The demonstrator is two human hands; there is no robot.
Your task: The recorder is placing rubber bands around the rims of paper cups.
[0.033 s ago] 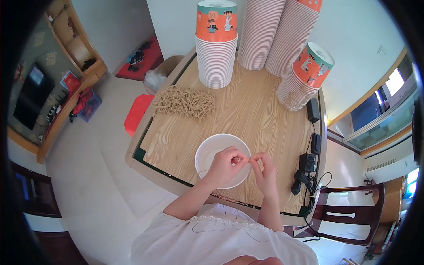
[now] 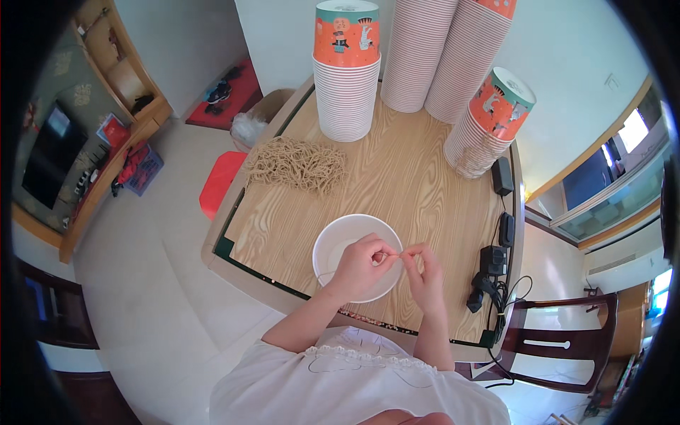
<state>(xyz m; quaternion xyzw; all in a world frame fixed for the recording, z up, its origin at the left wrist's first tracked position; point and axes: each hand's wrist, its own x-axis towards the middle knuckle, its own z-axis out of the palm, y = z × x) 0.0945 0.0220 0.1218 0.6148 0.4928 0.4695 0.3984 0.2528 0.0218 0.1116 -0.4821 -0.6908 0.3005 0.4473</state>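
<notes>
Below me, a white paper bucket [image 2: 329,244] stands with its mouth up near the table's front edge. My left hand [image 2: 363,269] is over the bucket, its thumb and forefinger pinched together. A thin tan string [image 2: 324,275] shows at the bucket's left side and runs toward this hand. At the bucket's right rim my right hand [image 2: 423,275] is also pinched, its fingertips meeting the left ones. Whatever lies between the fingertips is too small to make out. Farther left on the table lies a loose heap of tan strings [image 2: 296,164].
Upside-down stacked paper buckets stand at the back left [image 2: 346,99], the back middle [image 2: 418,57] and the right [image 2: 482,134]. Black adapters and cables [image 2: 493,261] line the table's right edge. A dark wooden chair [image 2: 559,345] stands right; a red stool [image 2: 221,183] left.
</notes>
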